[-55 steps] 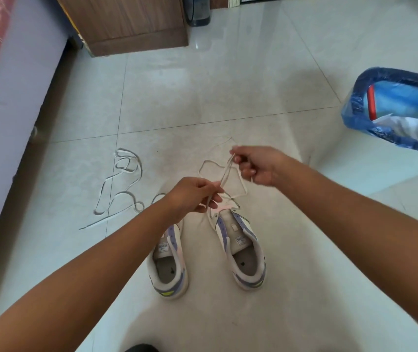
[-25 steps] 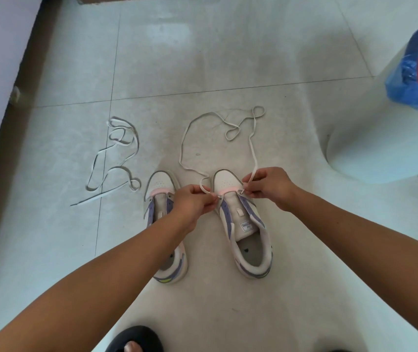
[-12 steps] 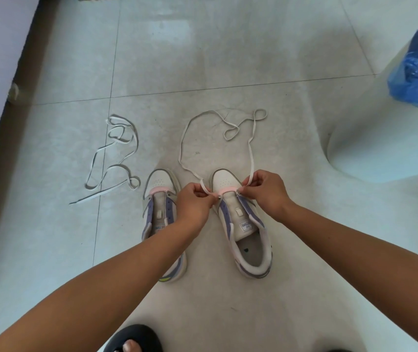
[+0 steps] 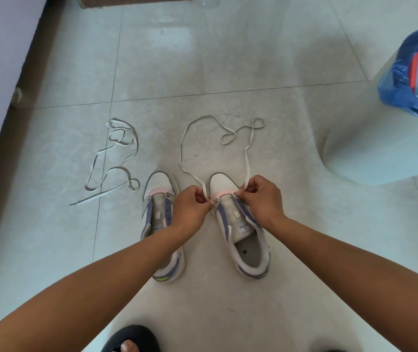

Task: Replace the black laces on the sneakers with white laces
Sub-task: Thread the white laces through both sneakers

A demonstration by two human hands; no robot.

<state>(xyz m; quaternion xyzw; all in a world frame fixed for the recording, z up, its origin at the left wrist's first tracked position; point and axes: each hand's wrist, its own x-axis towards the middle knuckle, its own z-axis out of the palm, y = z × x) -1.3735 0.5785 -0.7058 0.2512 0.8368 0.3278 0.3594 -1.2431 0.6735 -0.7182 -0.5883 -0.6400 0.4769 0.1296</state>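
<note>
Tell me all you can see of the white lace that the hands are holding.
The white lace is flat, thin, cloth-like. It lies slack on the floor tiles in a wide loop with small curls beyond the right sneaker. The left hand and right hand each pinch one strand at the toe-end eyelets.

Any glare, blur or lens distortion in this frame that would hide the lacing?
Head view: sharp at the hands and white lace; soft window glare on the floor tiles far from the right sneaker; wide-angle bending curves the wall edge and stretches the forearms; soft shadow around the shoes.
</note>
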